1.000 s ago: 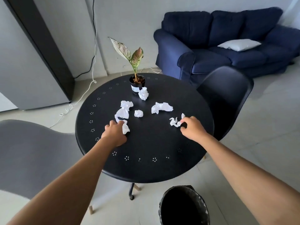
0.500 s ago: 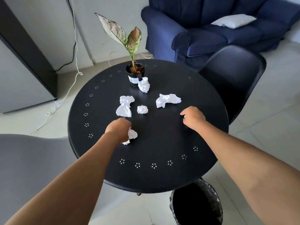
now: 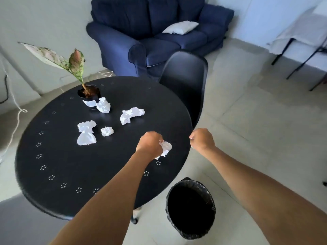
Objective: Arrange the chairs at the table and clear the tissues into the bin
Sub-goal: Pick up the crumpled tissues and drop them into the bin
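- A navy blue sofa (image 3: 159,32) stands against the far wall, with a pale cushion (image 3: 180,27) lying on its seat.
- A round black table (image 3: 53,165) fills the middle of the view, its edge dotted with small flower-shaped holes.
- A black chair (image 3: 185,76) sits tucked close against the table's far right side, between table and sofa.
- A black-lined bin (image 3: 190,207) stands on the floor just beside the table's near right edge, below both forearms.
- A potted plant (image 3: 88,96) with two speckled leaves stands on the far side of the table.
- The left hand (image 3: 150,145) is over the table's right part, closed into a fist around a crumpled tissue (image 3: 166,148) that sticks out on its right.
- The right hand (image 3: 201,140) hovers just past the table's right edge, above the floor, clenched; only slivers of white show at its edges, so what it holds cannot be told for sure.
- Four loose tissues remain on the table: one touching the plant pot (image 3: 103,105), one long piece (image 3: 131,114) near the centre, a double wad (image 3: 86,132) to the left, and a small ball (image 3: 107,131) just beside it.
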